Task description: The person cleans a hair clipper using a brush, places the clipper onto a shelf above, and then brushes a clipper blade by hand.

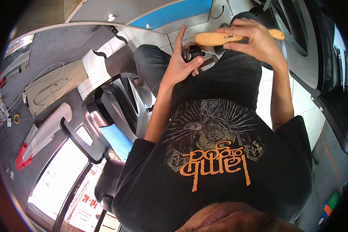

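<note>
My left hand (178, 66) is wrapped round a small black device (193, 53), with the index finger stretched out and the thumb on its near side. In my right hand (257, 40) is a wooden brush (214, 38) with dark lettering, gripped between thumb and fingers. Its rounded end reaches just above the black device, and its narrow end sticks out to the right. Whether brush and device touch cannot be made out. Both hands are over my lap, near my dark trousers (236, 73).
A grey cabinet with a blue panel (174, 14) stands ahead. To the left are a black and silver chair (112, 104), a beige mat (58, 87) with a cable, and a yellow tape roll (16, 118). Another grey and black chair (297, 50) is close on the right.
</note>
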Available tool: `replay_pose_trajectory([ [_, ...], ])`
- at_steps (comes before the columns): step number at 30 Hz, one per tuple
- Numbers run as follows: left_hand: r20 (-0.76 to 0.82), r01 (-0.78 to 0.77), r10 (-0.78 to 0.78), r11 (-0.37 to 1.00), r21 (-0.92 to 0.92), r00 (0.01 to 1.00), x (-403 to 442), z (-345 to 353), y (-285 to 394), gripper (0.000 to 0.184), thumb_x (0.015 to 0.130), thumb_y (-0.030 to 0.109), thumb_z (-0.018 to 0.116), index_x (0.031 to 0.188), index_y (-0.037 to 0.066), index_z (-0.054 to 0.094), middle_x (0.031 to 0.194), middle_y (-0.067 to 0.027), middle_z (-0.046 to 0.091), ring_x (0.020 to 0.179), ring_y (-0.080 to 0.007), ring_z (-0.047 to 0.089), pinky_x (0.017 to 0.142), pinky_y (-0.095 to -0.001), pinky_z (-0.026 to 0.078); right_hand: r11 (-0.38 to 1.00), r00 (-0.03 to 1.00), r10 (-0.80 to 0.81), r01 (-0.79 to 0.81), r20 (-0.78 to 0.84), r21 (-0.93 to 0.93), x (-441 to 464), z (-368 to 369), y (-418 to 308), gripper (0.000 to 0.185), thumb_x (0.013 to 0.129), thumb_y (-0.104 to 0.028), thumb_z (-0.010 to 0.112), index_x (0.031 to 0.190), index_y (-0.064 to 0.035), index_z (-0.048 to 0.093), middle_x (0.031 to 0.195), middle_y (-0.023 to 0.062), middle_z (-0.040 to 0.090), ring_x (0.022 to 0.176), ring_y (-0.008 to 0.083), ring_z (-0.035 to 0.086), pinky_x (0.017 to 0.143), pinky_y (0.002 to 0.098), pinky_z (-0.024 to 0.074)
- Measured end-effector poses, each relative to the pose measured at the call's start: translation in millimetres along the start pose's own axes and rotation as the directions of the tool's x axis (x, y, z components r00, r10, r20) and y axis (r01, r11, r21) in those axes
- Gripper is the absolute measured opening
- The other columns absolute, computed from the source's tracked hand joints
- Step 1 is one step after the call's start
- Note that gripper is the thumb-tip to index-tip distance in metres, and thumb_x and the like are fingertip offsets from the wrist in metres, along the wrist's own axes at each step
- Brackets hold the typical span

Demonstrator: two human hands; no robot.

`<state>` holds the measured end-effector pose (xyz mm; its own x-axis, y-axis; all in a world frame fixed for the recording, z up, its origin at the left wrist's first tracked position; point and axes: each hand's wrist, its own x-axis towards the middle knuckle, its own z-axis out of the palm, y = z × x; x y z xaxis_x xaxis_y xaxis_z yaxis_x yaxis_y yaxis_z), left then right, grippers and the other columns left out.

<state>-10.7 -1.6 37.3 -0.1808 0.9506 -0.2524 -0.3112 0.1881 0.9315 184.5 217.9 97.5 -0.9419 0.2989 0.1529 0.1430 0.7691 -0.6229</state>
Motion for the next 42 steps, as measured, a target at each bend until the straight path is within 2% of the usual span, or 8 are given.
replay_pose_trajectory([
  [6, -0.001, -0.011, 0.011, 0.998, 0.064, 1.0, -0.7, 7.6, -0.7, 0.126, 0.09, 0.058, 0.084, 0.173, 0.01, 0.003, 0.117, -0.0232, 0.072, 0.058, -0.0157, 0.066, 0.051, -0.0265, 0.055, 0.995, 0.996, 0.056, -0.061, 0.07, 0.074, 5.6, 0.0, -13.9, 0.049, 0.082, -0.027, 0.089, 0.13, -0.0259, 0.081, 0.096, 0.0078, 0.073, 0.09, 0.0282, 0.071, 0.085, 0.0415, 0.057],
  [9, 0.035, 0.015, -0.014, 0.999, -0.032, 0.999, -0.8, 2.7, 0.1, 0.125, 0.093, 0.039, 0.087, 0.173, 0.011, -0.003, 0.119, -0.0164, 0.074, 0.059, -0.0139, 0.066, 0.051, -0.0257, 0.056, 0.999, 0.999, 0.005, -0.007, 0.039, 0.048, 5.0, 1.5, -4.3, 0.05, 0.08, -0.023, 0.089, 0.13, -0.0213, 0.081, 0.092, 0.0058, 0.07, 0.087, 0.0255, 0.065, 0.082, 0.0403, 0.0534],
  [16, 0.038, 0.003, -0.002, 1.0, -0.023, 0.999, 0.8, 2.0, -1.3, 0.123, 0.094, 0.038, 0.086, 0.174, 0.012, -0.004, 0.117, -0.0165, 0.074, 0.059, -0.0142, 0.066, 0.051, -0.0265, 0.056, 0.991, 0.997, 0.061, -0.066, 0.055, 0.113, 5.3, -1.2, -11.5, 0.049, 0.081, -0.027, 0.089, 0.129, -0.0258, 0.081, 0.1, 0.011, 0.074, 0.085, 0.0307, 0.071, 0.082, 0.0424, 0.0571],
  [22, -0.002, -0.013, 0.013, 1.0, -0.007, 1.0, -0.7, 0.2, 2.1, 0.123, 0.093, 0.036, 0.087, 0.174, 0.013, -0.004, 0.118, -0.0165, 0.074, 0.061, -0.014, 0.066, 0.052, -0.0265, 0.056, 0.985, 0.996, 0.079, -0.082, -0.03, -0.152, -0.5, -7.3, -1.4, 0.048, 0.082, -0.018, 0.089, 0.129, -0.0175, 0.081, 0.091, 0.0048, 0.067, 0.079, 0.0245, 0.061, 0.076, 0.0384, 0.0526],
  [27, -0.05, -0.055, 0.059, 0.995, 0.078, 0.997, -0.9, -0.5, 0.6, 0.126, 0.091, 0.035, 0.089, 0.174, 0.013, -0.003, 0.12, -0.0151, 0.073, 0.064, -0.0136, 0.067, 0.05, -0.0252, 0.054, 0.989, 0.99, 0.135, -0.132, -0.042, 0.07, -1.7, -14.1, -6.0, 0.048, 0.083, -0.021, 0.088, 0.13, -0.0193, 0.081, 0.089, 0.0056, 0.065, 0.078, 0.0246, 0.062, 0.075, 0.0379, 0.053],
  [32, -0.096, -0.078, 0.109, 0.956, 0.283, 0.989, 2.5, 0.9, -6.3, 0.134, 0.085, 0.034, 0.095, 0.174, 0.011, -0.003, 0.12, -0.0134, 0.07, 0.092, -0.0216, 0.072, 0.081, -0.035, 0.061, 0.995, 0.999, 0.043, -0.046, 0.033, 0.086, 1.9, -5.8, -21.7, 0.045, 0.084, -0.026, 0.087, 0.128, -0.0213, 0.081, 0.091, 0.0083, 0.07, 0.081, 0.029, 0.069, 0.079, 0.0413, 0.0555],
  [35, -0.148, -0.104, 0.159, 0.94, 0.325, 0.976, 3.1, 2.3, -14.7, 0.138, 0.081, 0.036, 0.097, 0.174, 0.008, -0.002, 0.119, -0.0141, 0.07, 0.108, -0.0272, 0.071, 0.099, -0.0406, 0.057, 0.996, 0.999, 0.023, -0.026, -0.036, -0.084, -7.1, -2.1, -4.1, 0.048, 0.082, -0.021, 0.088, 0.13, -0.0177, 0.08, 0.091, 0.0084, 0.068, 0.084, 0.0283, 0.065, 0.078, 0.0404, 0.0534],
  [42, -0.161, -0.158, 0.308, 0.791, 0.591, 0.938, 2.6, 4.4, -12.2, 0.142, 0.076, 0.034, 0.1, 0.173, 0.004, -0.001, 0.119, -0.0141, 0.07, 0.112, -0.0291, 0.072, 0.102, -0.0407, 0.057, 0.989, 0.994, 0.098, -0.103, 0.047, 0.108, -0.6, -8.0, -19.7, 0.045, 0.083, -0.029, 0.088, 0.126, -0.019, 0.082, 0.098, 0.0126, 0.076, 0.085, 0.0326, 0.072, 0.084, 0.0424, 0.0573],
])
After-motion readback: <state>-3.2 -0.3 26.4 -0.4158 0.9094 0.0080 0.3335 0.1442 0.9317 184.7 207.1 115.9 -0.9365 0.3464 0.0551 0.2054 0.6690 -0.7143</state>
